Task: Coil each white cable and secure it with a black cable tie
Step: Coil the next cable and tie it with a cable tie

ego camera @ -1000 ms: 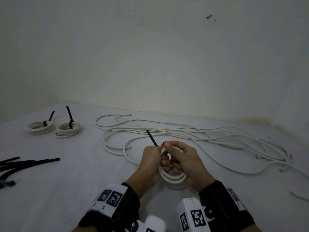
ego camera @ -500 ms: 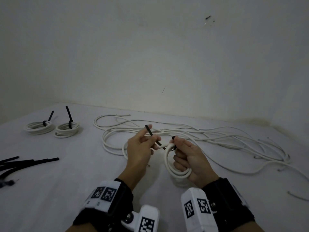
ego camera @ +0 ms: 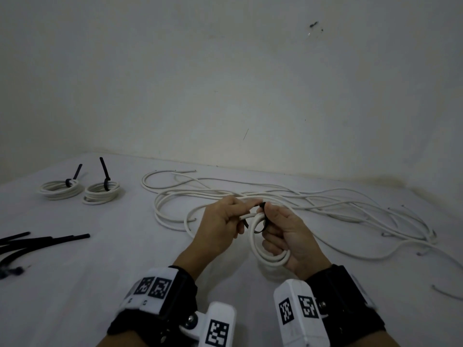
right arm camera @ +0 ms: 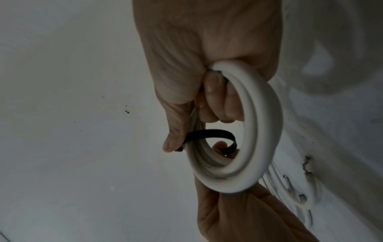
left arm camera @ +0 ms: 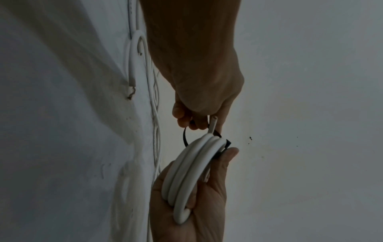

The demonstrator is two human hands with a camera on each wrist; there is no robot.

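White coil (ego camera: pixel 268 254) of cable stood upright in the right hand (ego camera: pixel 290 236), whose grip curled around its turns, above the counter (ego camera: pixel 100 271). At the coil's top a black cable tie (ego camera: pixel 261 221) looped around the turns; the right thumb pressed on its head while the left hand (ego camera: pixel 220 221) pinched the strap end. The cable looked springy and light, the tie thin and slippery, so holding close to the tie seemed best. Farther away lay loose white cables (ego camera: pixel 325 204), spare ties (ego camera: pixel 37 242) and two finished coils (ego camera: pixel 80 190).
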